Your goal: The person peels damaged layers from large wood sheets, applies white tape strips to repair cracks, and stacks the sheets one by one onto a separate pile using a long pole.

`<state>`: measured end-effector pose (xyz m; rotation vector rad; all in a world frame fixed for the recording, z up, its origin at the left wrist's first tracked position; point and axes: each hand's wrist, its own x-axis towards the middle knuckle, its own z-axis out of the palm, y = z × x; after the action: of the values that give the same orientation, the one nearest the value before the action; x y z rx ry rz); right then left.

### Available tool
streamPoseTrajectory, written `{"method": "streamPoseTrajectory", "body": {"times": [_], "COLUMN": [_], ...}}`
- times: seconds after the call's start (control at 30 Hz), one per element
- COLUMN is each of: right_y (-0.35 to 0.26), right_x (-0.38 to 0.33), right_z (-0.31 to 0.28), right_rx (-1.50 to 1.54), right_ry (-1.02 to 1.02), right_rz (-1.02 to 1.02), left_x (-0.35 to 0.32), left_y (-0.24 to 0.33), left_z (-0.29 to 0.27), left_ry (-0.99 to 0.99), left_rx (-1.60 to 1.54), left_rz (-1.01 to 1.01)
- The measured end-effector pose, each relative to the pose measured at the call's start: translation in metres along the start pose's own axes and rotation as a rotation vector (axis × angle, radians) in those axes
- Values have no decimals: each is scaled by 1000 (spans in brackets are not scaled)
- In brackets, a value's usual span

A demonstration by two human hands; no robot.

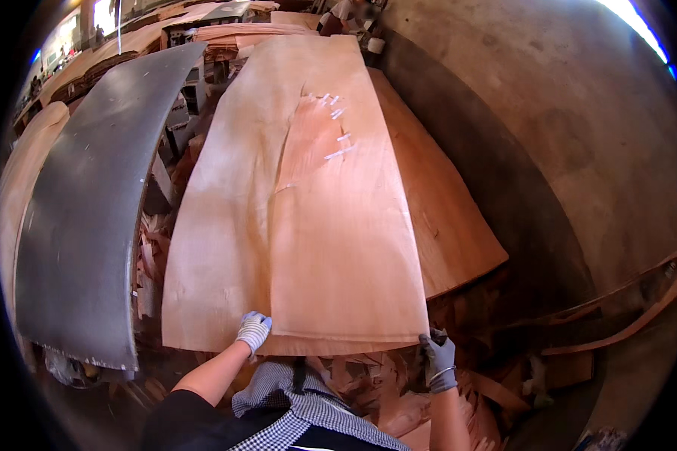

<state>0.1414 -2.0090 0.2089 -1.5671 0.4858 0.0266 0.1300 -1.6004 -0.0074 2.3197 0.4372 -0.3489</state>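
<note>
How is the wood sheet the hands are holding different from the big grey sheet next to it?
The veneer sheet is pale orange-brown wood; the grey sheet looks dull and metallic. The veneer sheet carries short pale strips near its far part; the grey sheet has none. The left hand and right hand grip the veneer sheet's near edge; nothing touches the grey sheet. Both are long, thin and flat-lying.

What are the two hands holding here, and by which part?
Both hold the top veneer sheet by its near edge: left hand near the lower left corner, right hand at the lower right corner.
</note>
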Motion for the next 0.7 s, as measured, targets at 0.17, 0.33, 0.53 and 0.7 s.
{"method": "streamPoseTrajectory", "body": {"times": [0.17, 0.33, 0.53, 0.7], "right_y": [-23, -60, -110, -115], "right_x": [80, 158, 233, 299], "right_z": [-78, -126, -174, -217], "right_rx": [2, 14, -75, -167], "right_ry": [-25, -109, -34, -25], "right_rz": [-27, -11, -10, -13], "left_x": [1, 34, 77, 107], "left_y": [54, 30, 103, 134], "left_z": [57, 155, 258, 328], "left_ry": [310, 250, 23, 634], "left_rx": [-91, -930, -1896, -1903], "left_rz": [-459, -1067, -1238, -1210]}}
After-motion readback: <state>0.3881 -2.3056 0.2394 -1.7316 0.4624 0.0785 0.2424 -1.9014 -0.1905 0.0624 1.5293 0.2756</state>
